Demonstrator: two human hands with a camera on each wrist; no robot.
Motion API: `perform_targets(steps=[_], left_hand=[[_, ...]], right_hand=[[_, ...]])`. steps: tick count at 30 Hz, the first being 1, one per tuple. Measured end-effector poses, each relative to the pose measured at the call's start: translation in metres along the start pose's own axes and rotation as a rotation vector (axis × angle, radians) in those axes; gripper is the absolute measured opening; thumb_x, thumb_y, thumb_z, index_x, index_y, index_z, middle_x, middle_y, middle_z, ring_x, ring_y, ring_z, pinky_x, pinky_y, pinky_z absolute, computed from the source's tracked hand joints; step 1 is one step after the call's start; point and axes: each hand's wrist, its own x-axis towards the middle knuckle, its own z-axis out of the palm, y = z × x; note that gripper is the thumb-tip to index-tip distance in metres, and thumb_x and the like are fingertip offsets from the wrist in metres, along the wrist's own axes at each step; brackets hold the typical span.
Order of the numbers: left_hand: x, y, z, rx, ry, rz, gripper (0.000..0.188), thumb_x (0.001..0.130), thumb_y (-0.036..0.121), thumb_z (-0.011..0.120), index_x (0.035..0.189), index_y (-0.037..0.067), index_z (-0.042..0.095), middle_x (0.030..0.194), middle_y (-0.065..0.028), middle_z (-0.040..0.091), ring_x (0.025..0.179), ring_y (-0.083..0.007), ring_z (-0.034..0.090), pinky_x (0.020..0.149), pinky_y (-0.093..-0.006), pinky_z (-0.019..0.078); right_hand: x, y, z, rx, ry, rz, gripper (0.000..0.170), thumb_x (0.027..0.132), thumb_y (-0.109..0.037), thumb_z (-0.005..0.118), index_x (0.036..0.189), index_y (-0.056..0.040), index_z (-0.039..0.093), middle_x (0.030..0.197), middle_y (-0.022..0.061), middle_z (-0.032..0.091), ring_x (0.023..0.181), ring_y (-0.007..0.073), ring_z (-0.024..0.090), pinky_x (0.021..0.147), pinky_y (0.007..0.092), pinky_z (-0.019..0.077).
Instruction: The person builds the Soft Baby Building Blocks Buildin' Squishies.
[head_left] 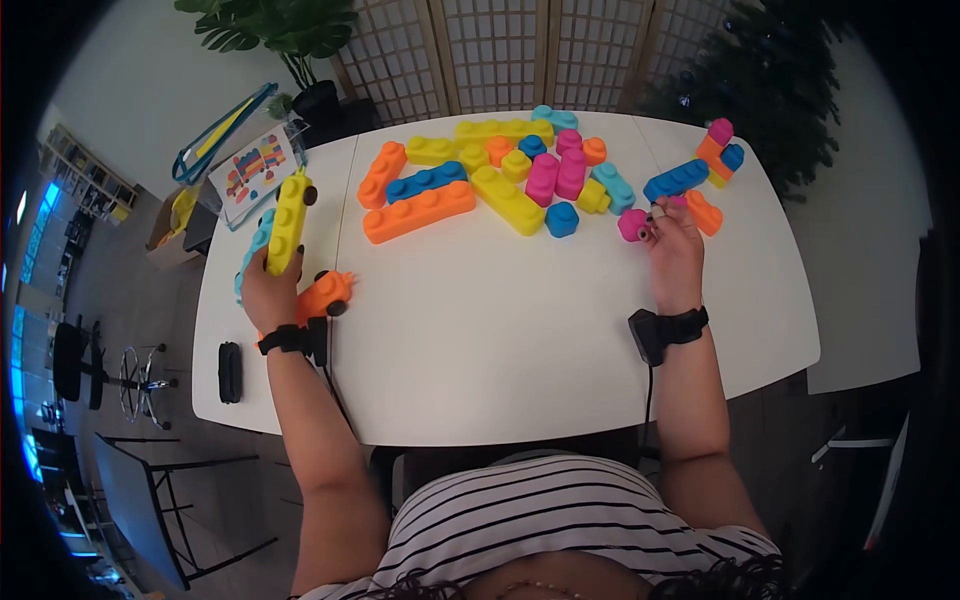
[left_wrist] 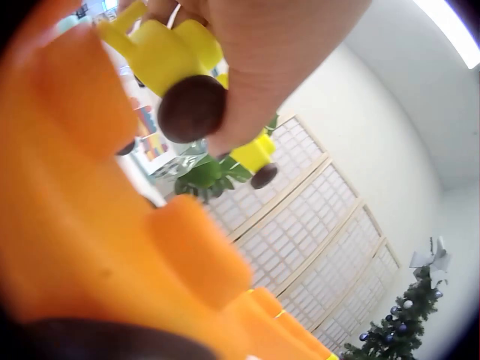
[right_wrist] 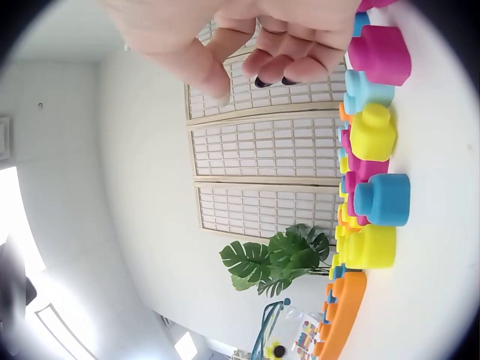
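My left hand [head_left: 271,291] grips a long yellow wheeled toy car base [head_left: 289,222] by its near end, with the thumb along its side in the left wrist view. Just left of it is a light blue block piece [head_left: 257,243], partly hidden by the hand. An orange wheeled car base [head_left: 326,293] sits by the left wrist and looms large in the left wrist view. My right hand [head_left: 676,258] is at the right among the blocks, fingers loosely bent with nothing between them in the right wrist view [right_wrist: 262,45]. A pink block [head_left: 632,225] lies by its fingertips.
Several loose blocks cover the table's far middle, including a long orange block [head_left: 418,212] and a long yellow block [head_left: 506,200]. A joined blue block [head_left: 676,180] lies far right. A black case [head_left: 230,372] rests near the left edge, with a picture card [head_left: 256,172] behind.
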Motion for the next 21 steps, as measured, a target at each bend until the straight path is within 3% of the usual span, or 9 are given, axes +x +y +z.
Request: perform_targets(steps=[1,3,6,8,10,13,15,17,21], left_hand=[[-0.003,0.004,0.002,0.0,0.003,0.007,0.058,0.087,0.034,0.09,0.132,0.0,0.075,0.103,-0.0149,0.082,0.097,-0.0254,0.079,0.087,-0.0386,0.0596],[-0.009,0.006,0.005,-0.291,0.07,0.325,0.051,0.087,0.024,0.091,0.129,-0.001,0.075,0.108,-0.0146,0.08,0.099,-0.0269,0.078,0.09,-0.0391,0.0589],[-0.046,0.043,0.007,-0.416,-0.199,0.779,0.05,0.077,0.015,0.092,0.122,0.001,0.075,0.114,-0.0149,0.078,0.105,-0.0293,0.075,0.096,-0.0382,0.0574],[-0.072,0.068,0.012,-0.469,-0.469,0.858,0.05,0.073,0.019,0.093,0.118,0.005,0.076,0.115,-0.0133,0.078,0.103,-0.0345,0.074,0.095,-0.041,0.0582],[-0.09,0.077,0.023,-0.383,-0.548,0.999,0.048,0.073,0.022,0.092,0.117,0.008,0.077,0.116,-0.0119,0.079,0.11,-0.0353,0.073,0.1,-0.0448,0.0572],[-0.105,0.081,0.036,-0.354,-0.746,1.037,0.049,0.073,0.022,0.091,0.118,0.009,0.077,0.116,-0.0114,0.077,0.114,-0.0346,0.07,0.103,-0.045,0.0559],[-0.111,0.082,0.043,-0.351,-0.757,1.067,0.048,0.073,0.021,0.091,0.118,0.009,0.077,0.117,-0.0104,0.076,0.117,-0.0331,0.069,0.105,-0.0446,0.0552],[-0.115,0.081,0.044,-0.333,-0.754,1.048,0.048,0.073,0.021,0.091,0.118,0.009,0.077,0.117,-0.0097,0.076,0.118,-0.0325,0.068,0.106,-0.0443,0.0547],[-0.117,0.081,0.046,-0.307,-0.75,1.033,0.048,0.074,0.021,0.092,0.118,0.01,0.077,0.122,-0.0081,0.075,0.123,-0.0309,0.066,0.111,-0.0437,0.0524]], right_hand=[[0.0,0.002,0.004,-0.038,0.03,-0.008,0.013,0.101,0.001,0.067,0.108,-0.0091,0.069,0.125,0.0052,0.069,0.099,0.0176,0.065,0.091,0.0355,0.0516],[-0.003,0.0,0.01,-0.078,0.005,-0.015,0.013,0.101,0.001,0.067,0.109,-0.0088,0.07,0.125,0.0053,0.07,0.098,0.0174,0.065,0.091,0.0348,0.0513],[0.0,-0.003,0.005,-0.144,0.021,-0.025,0.013,0.1,0.0,0.068,0.109,-0.0083,0.07,0.124,0.0057,0.071,0.097,0.017,0.066,0.089,0.0334,0.0508],[0.011,-0.003,-0.002,-0.103,0.024,0.005,0.012,0.098,0.0,0.069,0.107,-0.008,0.07,0.123,0.006,0.071,0.096,0.0154,0.066,0.087,0.0318,0.0508],[0.021,-0.008,0.001,-0.171,-0.029,-0.014,0.011,0.096,0.001,0.07,0.102,-0.0078,0.07,0.125,0.0065,0.071,0.096,0.0148,0.066,0.085,0.0311,0.0509],[0.037,-0.014,0.006,-0.364,-0.131,-0.092,0.009,0.093,0.002,0.07,0.094,-0.0068,0.072,0.128,0.007,0.072,0.098,0.0147,0.067,0.084,0.0302,0.0516],[0.045,-0.013,0.017,-0.482,-0.204,-0.138,0.01,0.092,0.003,0.07,0.09,-0.0058,0.073,0.129,0.0069,0.072,0.101,0.0152,0.068,0.084,0.0299,0.052],[0.047,-0.008,0.038,-0.731,-0.393,-0.298,0.014,0.091,0.003,0.069,0.096,-0.0045,0.081,0.132,0.0052,0.073,0.107,0.0168,0.07,0.085,0.0281,0.053],[0.05,-0.002,0.074,-1.138,-0.554,-0.272,0.028,0.095,0.001,0.065,0.111,-0.0094,0.086,0.136,0.0073,0.073,0.122,0.0246,0.068,0.1,0.0329,0.0542]])
